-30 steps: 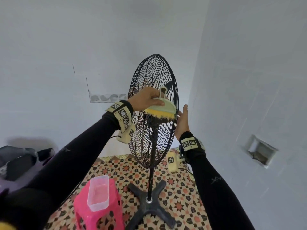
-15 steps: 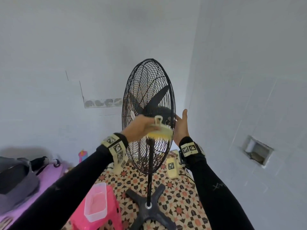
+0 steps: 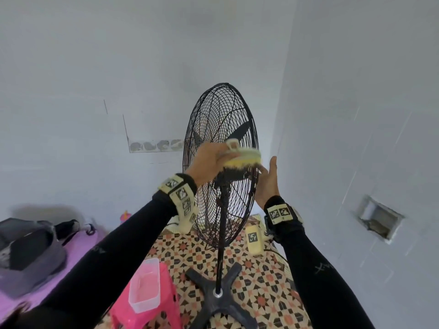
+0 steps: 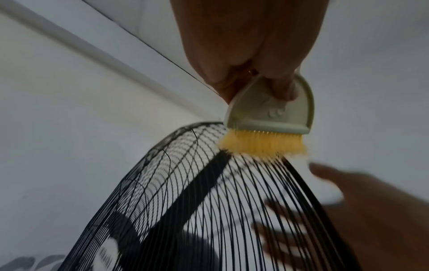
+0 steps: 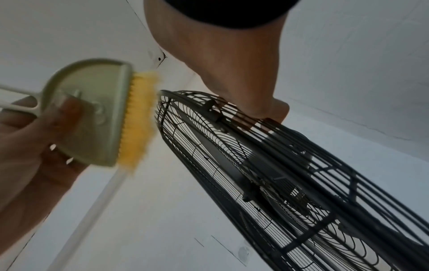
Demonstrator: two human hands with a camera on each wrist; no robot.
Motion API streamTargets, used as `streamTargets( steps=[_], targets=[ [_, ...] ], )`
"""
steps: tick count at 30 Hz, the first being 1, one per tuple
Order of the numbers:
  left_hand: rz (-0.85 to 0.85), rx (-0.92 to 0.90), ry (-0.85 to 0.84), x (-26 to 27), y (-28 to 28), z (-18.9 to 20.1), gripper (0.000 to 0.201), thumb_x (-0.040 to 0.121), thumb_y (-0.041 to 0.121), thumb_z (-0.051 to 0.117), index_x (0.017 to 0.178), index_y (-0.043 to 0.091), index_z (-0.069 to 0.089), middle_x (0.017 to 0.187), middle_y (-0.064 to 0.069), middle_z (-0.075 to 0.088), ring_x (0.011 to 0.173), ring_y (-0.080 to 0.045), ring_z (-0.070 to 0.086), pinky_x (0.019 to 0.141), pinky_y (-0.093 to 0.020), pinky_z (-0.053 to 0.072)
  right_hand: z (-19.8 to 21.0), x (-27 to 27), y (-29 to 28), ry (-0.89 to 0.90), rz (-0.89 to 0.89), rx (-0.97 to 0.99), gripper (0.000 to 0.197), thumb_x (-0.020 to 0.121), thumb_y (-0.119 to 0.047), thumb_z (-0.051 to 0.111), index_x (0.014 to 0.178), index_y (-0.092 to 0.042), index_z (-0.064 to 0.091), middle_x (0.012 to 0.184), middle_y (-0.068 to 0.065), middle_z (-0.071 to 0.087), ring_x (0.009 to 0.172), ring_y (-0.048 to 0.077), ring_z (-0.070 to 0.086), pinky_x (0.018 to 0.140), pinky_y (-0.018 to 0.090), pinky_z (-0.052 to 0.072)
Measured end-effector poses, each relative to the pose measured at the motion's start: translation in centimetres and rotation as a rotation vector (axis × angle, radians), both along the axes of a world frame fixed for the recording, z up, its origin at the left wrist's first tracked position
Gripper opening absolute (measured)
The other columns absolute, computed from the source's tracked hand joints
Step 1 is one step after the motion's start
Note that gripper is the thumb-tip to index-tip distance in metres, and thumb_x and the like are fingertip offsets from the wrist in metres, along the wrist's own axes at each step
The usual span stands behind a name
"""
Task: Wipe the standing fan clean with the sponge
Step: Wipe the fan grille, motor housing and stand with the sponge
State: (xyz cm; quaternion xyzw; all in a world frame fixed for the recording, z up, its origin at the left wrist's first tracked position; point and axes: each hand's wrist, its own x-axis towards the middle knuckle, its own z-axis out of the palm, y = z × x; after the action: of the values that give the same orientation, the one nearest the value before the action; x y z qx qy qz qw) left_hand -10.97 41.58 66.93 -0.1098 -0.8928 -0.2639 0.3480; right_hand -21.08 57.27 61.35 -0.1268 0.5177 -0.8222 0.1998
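A black standing fan (image 3: 219, 162) stood on a patterned tile floor (image 3: 261, 288) in a white-walled corner, its wire cage seen nearly edge-on. The person's left hand (image 3: 211, 162) gripped a pale brush (image 3: 242, 156) with yellow bristles, fingers curled round its back. The brush sat at the middle of the cage, bristles touching the wires in the left wrist view. The right hand (image 3: 267, 181), at 3 o'clock from the brush, lay with straight fingers against the far side of the cage, holding nothing. At 7 o'clock from the fan's cross-shaped base (image 3: 221, 302) stood a pink stool (image 3: 164, 307) carrying a clear tub (image 3: 145, 286). A dark bag (image 3: 28, 252) lay on a purple surface at the far left.
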Motion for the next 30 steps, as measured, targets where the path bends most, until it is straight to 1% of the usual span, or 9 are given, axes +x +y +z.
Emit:
streamTargets(
  steps=[4,8,11,15,18,20,25,27,30],
  targets=[
    [-0.044,0.086,0.009,-0.6,-0.3,0.3,0.012,0.101,0.015,0.065,0.091,0.02,0.069,0.093,-0.014,0.074,0.045,0.002,0.053,0.044,-0.01,0.04,-0.2,0.1,0.6,-0.051,0.009,-0.029,0.085,0.086,-0.088,0.025,0.138,-0.026,0.049,0.145,0.008,0.054,0.139,0.029,0.045,0.119,0.056,0.025],
    [-0.101,-0.039,-0.254,0.6,-0.6,-7.0,0.02,0.101,0.025,0.061,0.107,0.011,0.073,0.08,0.0,0.071,0.05,-0.007,0.056,0.052,-0.011,0.044,-0.3,-0.7,0.8,-0.058,0.021,-0.052,0.081,0.084,-0.089,0.031,0.13,-0.028,0.057,0.143,0.009,0.058,0.135,0.031,0.051,0.118,0.058,0.03],
    [-0.107,-0.045,-0.369,1.6,-0.8,-9.9,0.021,0.101,0.025,0.061,0.107,0.009,0.073,0.084,-0.003,0.072,0.053,-0.001,0.054,0.054,-0.011,0.043,-0.7,-1.4,0.4,-0.027,-0.001,-0.022,0.097,0.073,-0.093,0.039,0.143,-0.027,0.049,0.144,0.009,0.057,0.136,0.031,0.049,0.119,0.06,0.026],
    [-0.056,0.25,-0.175,1.5,-0.8,-5.5,0.009,0.1,0.014,0.065,0.095,0.012,0.072,0.083,0.009,0.067,0.059,-0.002,0.063,0.054,-0.02,0.051,-0.8,-1.8,0.1,0.017,-0.014,0.04,0.082,0.086,-0.083,0.041,0.142,-0.024,0.048,0.137,0.009,0.059,0.132,0.029,0.051,0.115,0.056,0.033],
    [-0.126,0.512,0.018,0.1,-2.6,-1.2,0.014,0.097,0.01,0.069,0.111,0.011,0.072,0.106,0.002,0.074,0.092,-0.015,0.073,0.079,-0.03,0.063,-0.6,-2.1,-0.5,0.131,-0.03,0.125,0.072,0.091,-0.077,0.042,0.135,-0.022,0.057,0.131,0.011,0.065,0.119,0.026,0.062,0.107,0.045,0.044],
    [-0.187,0.577,0.021,-1.2,-4.4,-0.2,0.022,0.093,0.008,0.074,0.114,0.015,0.072,0.111,-0.002,0.076,0.101,-0.017,0.074,0.084,-0.034,0.063,-0.2,-2.3,-1.1,0.219,-0.139,0.262,0.072,0.088,-0.082,0.041,0.124,-0.023,0.061,0.123,0.006,0.068,0.112,0.023,0.064,0.107,0.043,0.044],
    [-0.219,0.571,0.045,-3.4,-7.7,-0.8,0.019,0.087,0.01,0.081,0.104,0.015,0.075,0.104,-0.003,0.078,0.094,-0.016,0.076,0.082,-0.033,0.064,1.8,-1.9,-3.6,0.603,-0.697,0.512,0.072,0.092,-0.071,0.042,0.144,-0.022,0.044,0.143,0.003,0.051,0.13,0.024,0.048,0.109,0.041,0.037],
    [-0.248,0.588,0.069,-4.4,-9.1,-0.4,0.019,0.085,0.008,0.083,0.098,0.019,0.075,0.101,-0.003,0.078,0.091,-0.013,0.076,0.08,-0.027,0.062,3.5,-1.5,-4.5,0.699,-0.731,0.513,0.081,0.086,-0.075,0.031,0.149,-0.026,0.04,0.151,0.002,0.046,0.136,0.023,0.043,0.115,0.046,0.033],
    [-0.28,0.575,0.017,-6.2,-10.7,0.0,0.02,0.082,0.008,0.085,0.097,0.014,0.074,0.094,0.004,0.076,0.082,-0.001,0.073,0.075,-0.019,0.059,5.1,-1.7,-5.1,0.763,-0.674,0.566,0.078,0.086,-0.075,0.039,0.152,-0.032,0.037,0.154,0.002,0.042,0.139,0.02,0.041,0.115,0.04,0.033]
  ],
)
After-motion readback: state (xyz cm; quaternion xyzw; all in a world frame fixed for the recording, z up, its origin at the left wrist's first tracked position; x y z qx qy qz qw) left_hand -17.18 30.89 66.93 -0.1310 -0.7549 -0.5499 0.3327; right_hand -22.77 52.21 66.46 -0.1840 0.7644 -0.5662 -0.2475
